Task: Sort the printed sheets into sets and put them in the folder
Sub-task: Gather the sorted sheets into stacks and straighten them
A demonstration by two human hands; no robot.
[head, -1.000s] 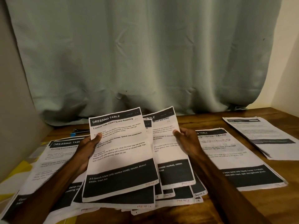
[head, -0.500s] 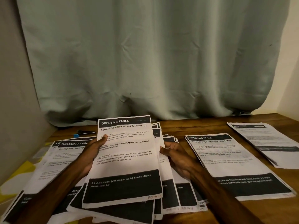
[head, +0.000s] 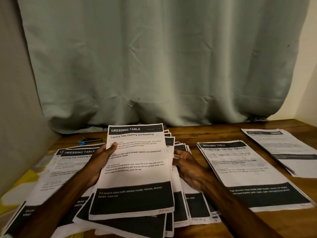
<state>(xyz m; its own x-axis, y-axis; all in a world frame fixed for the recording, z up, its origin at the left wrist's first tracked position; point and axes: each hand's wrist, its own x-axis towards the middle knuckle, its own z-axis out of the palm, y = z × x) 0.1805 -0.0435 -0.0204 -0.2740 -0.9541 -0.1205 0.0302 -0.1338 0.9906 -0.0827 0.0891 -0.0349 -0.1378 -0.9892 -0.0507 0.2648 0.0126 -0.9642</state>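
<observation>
Grey-green curtain (head: 154, 66) behind wooden table (head: 197, 134); dim light.

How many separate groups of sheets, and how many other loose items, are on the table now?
Lying flat: 3 (left pile, right pile, far-right pile)
Hand-held: 1 (fanned bundle, left hand)
Other: 1 (black tool with blue end)
Total: 5

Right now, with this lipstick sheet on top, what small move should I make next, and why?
Probably slide the next sheet out with your right hand to read its title: your left hand grips the lipstick sheet, which covers the fanned sheets beneath, hiding their headings.
</observation>
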